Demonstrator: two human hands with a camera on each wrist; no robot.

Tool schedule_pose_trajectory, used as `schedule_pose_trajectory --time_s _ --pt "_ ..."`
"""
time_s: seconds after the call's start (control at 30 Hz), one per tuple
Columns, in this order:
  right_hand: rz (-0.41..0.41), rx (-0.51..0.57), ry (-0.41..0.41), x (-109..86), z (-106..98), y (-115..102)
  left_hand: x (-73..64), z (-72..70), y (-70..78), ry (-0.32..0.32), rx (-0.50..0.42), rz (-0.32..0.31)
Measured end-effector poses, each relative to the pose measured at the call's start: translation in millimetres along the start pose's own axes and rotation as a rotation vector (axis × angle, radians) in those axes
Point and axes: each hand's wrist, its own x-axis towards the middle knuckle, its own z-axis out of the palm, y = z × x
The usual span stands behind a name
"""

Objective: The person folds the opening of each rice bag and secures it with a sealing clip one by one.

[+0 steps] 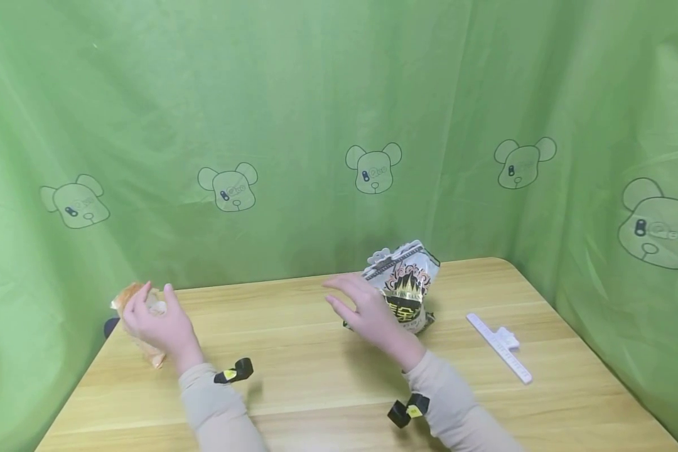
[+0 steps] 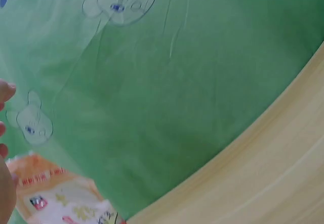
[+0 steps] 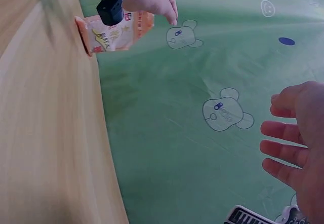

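Observation:
At the table's left edge stands an orange-and-white snack bag [image 2: 66, 193], partly covered in the head view by my left hand [image 1: 161, 323]. That hand has its thumb apart from loosely bent fingers, with nothing between them. My right hand [image 1: 367, 314] hovers before a black-and-silver printed bag [image 1: 409, 285], hiding its lower left part. Its fingers are spread and hold nothing, as the right wrist view also shows. Along the top of this bag sits a grey sealing clip [image 1: 380, 256]. A white bag clip [image 1: 500, 348] with a long ruler-like bar lies on the right of the table.
The wooden table [image 1: 316, 383] has a rounded far right corner. Green curtains [image 1: 294, 113] with bear-head prints hang close behind it and along both sides. A black wrist camera [image 1: 409, 409] is strapped on each sleeve.

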Motion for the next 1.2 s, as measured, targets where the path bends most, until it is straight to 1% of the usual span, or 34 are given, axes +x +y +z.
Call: schedule_pose_trajectory --time_s 0.1,0.2,0.33,0.43,0.47,0.53,0.63,0.77,0.83,0.87,1.0,1.2 --pt "0.034 -0.010 -0.045 -1.2 2 0 4.1 -5.8 -5.0 0.064 -0.013 -0.069" --pt "0.063 -0.019 -0.076 -2.2 4 0 7.0 -10.7 -9.0 0.102 -0.059 -0.109" --pt "0.111 -0.015 -0.113 -3.1 8 2 11.0 -15.2 -13.9 0.122 -0.101 -0.168" --pt "0.151 -0.006 -0.148 -4.6 12 4 13.9 -18.2 -20.7 0.129 -0.103 -0.193" --pt "0.160 -0.005 -0.158 -5.2 15 5 14.8 -19.4 -23.8 0.127 -0.101 -0.190" --pt "0.170 0.003 -0.178 -6.4 19 7 16.7 -22.3 -29.7 0.111 -0.093 -0.210" --pt "0.185 0.008 -0.204 -8.9 26 9 19.0 -26.9 -39.3 0.055 -0.110 -0.255" --pt "0.210 0.001 -0.240 -12.4 34 10 21.5 -32.1 -52.1 -0.037 -0.224 -0.356" --pt "0.223 0.009 -0.259 -13.7 38 9 22.5 -34.5 -57.3 -0.062 -0.295 -0.394" --pt "0.229 0.011 -0.267 -14.2 40 9 23.1 -35.6 -59.2 -0.067 -0.334 -0.414" --pt "0.252 0.032 -0.288 -14.3 47 9 25.5 -37.7 -64.1 -0.058 -0.403 -0.433" --pt "0.287 0.046 -0.300 -9.0 58 9 30.7 -37.0 -70.3 -0.047 -0.422 -0.413"
